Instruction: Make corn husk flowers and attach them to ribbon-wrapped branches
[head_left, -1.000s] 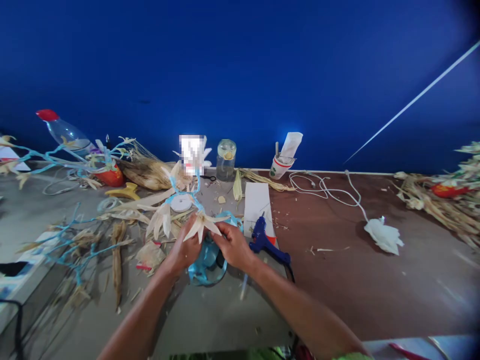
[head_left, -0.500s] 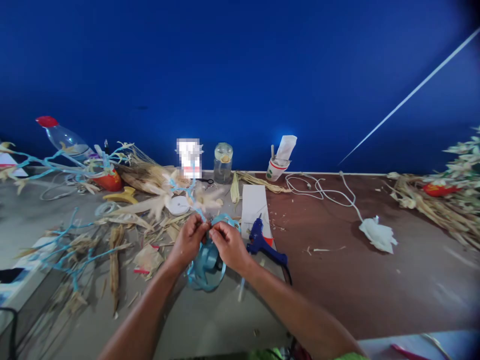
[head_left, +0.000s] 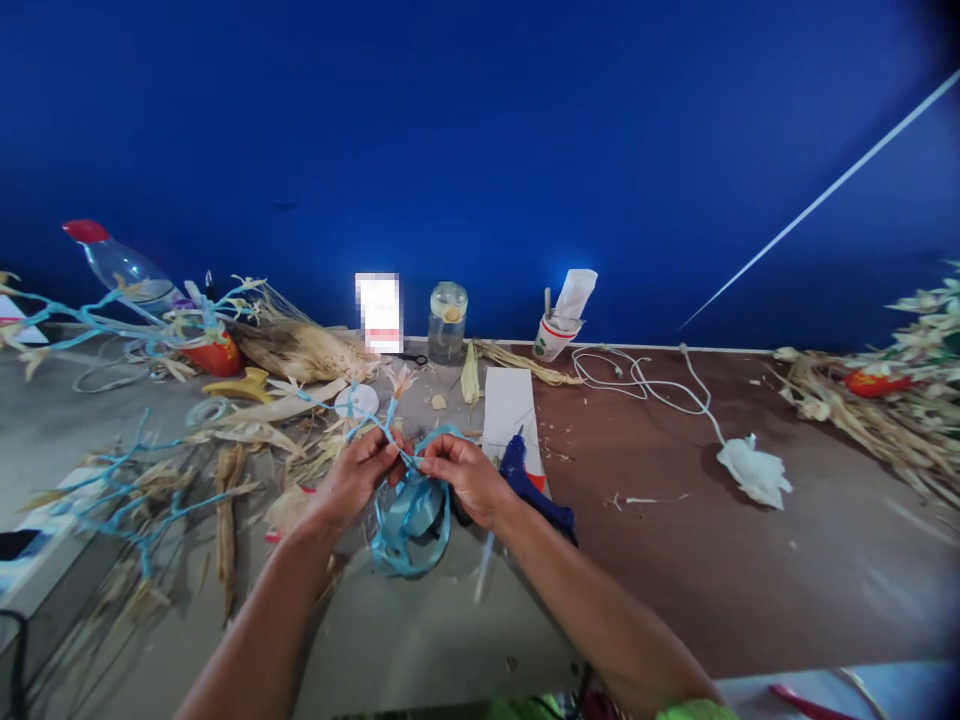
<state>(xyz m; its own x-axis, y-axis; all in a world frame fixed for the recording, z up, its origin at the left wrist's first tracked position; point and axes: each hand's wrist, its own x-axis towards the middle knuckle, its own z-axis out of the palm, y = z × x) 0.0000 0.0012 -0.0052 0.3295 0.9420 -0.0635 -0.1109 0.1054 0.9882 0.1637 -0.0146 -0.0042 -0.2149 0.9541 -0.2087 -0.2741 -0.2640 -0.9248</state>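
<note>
Blossoms point(head_left: 401, 381) have swung round; blue stem point(head_left: 384, 431) slants upper-left from lower centre, left hand point(head_left: 358, 474) pinching higher, right hand point(head_left: 466, 480) pinching lower.

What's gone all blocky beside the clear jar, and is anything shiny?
Head view, middle: the bright white rectangle is broken into coarse squares, hiding its details; head view, right: pale glare streaks the brown tabletop; head view, centre: the bare left hand and bare right hand look fairly clear.

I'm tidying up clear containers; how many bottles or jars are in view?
2: a red-capped clear bottle, tilted at the far left, and a clear jar, upright at the back in front of the blue wall. Others may be hidden.
</note>
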